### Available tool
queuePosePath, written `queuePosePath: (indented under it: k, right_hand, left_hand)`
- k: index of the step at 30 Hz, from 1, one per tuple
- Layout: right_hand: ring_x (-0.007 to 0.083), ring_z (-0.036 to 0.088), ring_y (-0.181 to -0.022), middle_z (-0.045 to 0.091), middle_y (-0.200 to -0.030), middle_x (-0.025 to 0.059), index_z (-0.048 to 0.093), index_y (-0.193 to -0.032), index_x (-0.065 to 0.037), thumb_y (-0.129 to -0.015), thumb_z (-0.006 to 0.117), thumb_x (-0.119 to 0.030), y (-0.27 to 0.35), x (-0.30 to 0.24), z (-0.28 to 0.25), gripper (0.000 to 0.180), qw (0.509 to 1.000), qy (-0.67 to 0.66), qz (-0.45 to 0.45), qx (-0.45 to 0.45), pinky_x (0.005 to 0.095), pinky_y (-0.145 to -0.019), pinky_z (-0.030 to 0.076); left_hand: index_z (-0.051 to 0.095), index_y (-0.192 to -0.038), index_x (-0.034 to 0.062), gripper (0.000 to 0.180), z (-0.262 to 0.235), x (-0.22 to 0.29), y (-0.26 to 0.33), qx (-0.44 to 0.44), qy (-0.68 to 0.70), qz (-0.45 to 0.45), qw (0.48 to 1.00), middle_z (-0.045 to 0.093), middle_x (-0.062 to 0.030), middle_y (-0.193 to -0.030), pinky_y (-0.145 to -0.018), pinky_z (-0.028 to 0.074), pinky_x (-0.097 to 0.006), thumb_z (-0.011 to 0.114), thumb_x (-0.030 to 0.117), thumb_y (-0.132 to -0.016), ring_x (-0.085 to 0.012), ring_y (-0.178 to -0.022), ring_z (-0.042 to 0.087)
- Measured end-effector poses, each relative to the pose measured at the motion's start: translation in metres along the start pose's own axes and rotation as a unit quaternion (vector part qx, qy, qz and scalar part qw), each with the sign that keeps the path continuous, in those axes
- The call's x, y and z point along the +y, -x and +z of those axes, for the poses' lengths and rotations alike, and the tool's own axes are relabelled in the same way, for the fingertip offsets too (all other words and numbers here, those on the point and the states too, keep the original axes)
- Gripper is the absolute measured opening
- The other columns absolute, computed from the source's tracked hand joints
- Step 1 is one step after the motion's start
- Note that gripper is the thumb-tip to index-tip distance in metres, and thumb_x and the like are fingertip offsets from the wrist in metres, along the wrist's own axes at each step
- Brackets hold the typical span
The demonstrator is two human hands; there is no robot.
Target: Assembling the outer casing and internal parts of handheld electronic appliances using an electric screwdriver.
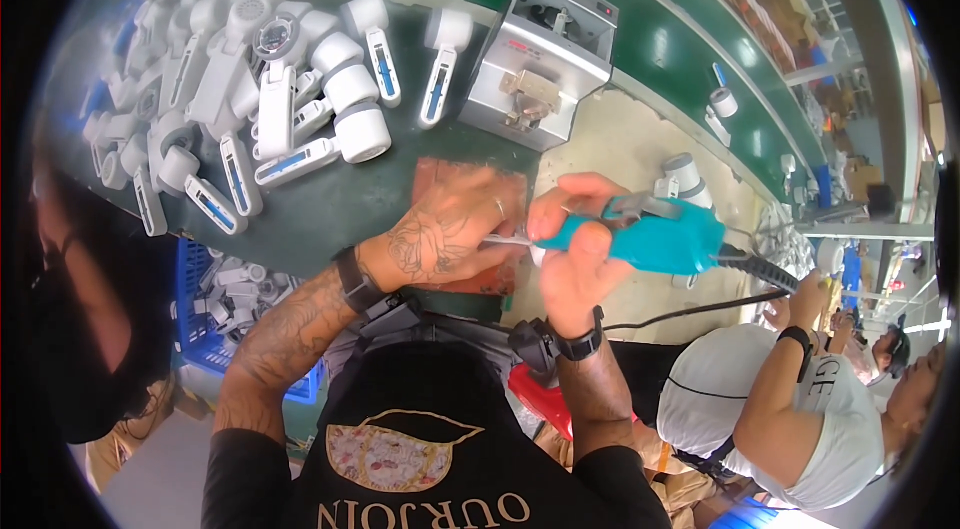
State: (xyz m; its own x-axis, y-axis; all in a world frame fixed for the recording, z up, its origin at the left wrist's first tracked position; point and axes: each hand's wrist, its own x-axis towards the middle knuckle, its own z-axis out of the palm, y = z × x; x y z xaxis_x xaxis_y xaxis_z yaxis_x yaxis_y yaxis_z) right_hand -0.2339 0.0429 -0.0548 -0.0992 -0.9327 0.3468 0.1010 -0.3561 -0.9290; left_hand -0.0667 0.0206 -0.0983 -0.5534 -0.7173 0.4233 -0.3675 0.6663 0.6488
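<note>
My right hand [585, 264] is closed around a teal electric screwdriver [665, 234], held nearly level with its tip toward the left and its black cord leaving at the right. Over a reddish-brown mat [455, 279], my left hand [455, 219] has its fingers bent and drawn together close to the screwdriver's tip. Whatever those fingers grip is mostly hidden by the hand. A bit of something white [538, 255] shows between the two hands, below the tip.
White round-headed devices with handles [290, 109] crowd the dark green bench at the left. A silver box-shaped screw feeder [540, 59] stands beyond my hands. A blue crate [190, 319] of white parts sits lower left. A person in white [790, 409] works at the right, another at the left.
</note>
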Motion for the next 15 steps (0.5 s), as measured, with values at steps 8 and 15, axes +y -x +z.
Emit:
queuePosePath:
  k: [8,15]
  right_hand:
    - [0.0203,0.056,-0.065,0.055,-0.074,0.0064,0.057,-0.122,0.003,-0.098,0.06,-0.07,-0.006,-0.027,-0.023,0.077,0.997,-0.006,-0.053,0.063,0.0359,-0.062,0.048]
    - [0.0226,0.063,-0.086,0.064,-0.09,0.009,0.054,-0.134,0.002,-0.105,0.063,-0.05,-0.003,-0.005,-0.068,0.06,0.975,0.164,-0.066,0.134,0.037,-0.079,0.052]
  left_hand:
    - [0.066,-0.122,0.0082,0.047,0.012,-0.002,-0.002,0.028,-0.044,0.008,0.999,0.065,-0.0116,-0.115,-0.099,0.051,-0.047,0.084,0.021,-0.08,-0.0347,-0.116,0.062]
    - [0.067,-0.118,0.0052,0.042,0.004,0.0,-0.006,0.006,-0.062,0.008,0.998,0.066,-0.0158,-0.125,-0.105,0.05,-0.048,0.082,0.023,-0.083,-0.0354,-0.118,0.062]
